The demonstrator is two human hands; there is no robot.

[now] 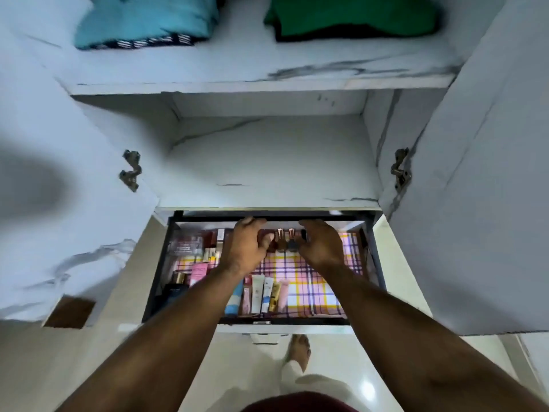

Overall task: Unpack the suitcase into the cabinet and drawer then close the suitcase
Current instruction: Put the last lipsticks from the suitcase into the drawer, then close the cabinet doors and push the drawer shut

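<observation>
Curling inward, the left hand's (245, 248) fingers (265, 239) and the right hand's (322, 246) fingers (303, 234) close from both sides on a row of small bottles (284, 242) w/ rose-gold caps at the back of the open drawer (372, 254); looks like each hand touches or pinches an end bottle, but blur and the knuckles hide the contact, so can't tell if anything is gripped. Row stands on the plaid liner (315, 281), approx. mid-back. Nearer the front lies a line of tubes (261, 292); boxes and a dark bottle (173, 292) fill the left side. Above the drawer a cabinet shelf (267, 173), higher up folded teal clothes (142, 22) and green clothes (350, 16). Suitcase not in view. Step in hand, as I judge it: setting toiletries upright and tidy in the drawer. To do it well: steady the bottles from both ends, nudge them together vs. the back wall, keep caps up, let go gently so none topples. Right half of the liner is free for more items. Then back to the suitcase for the rest, close it last.
</observation>
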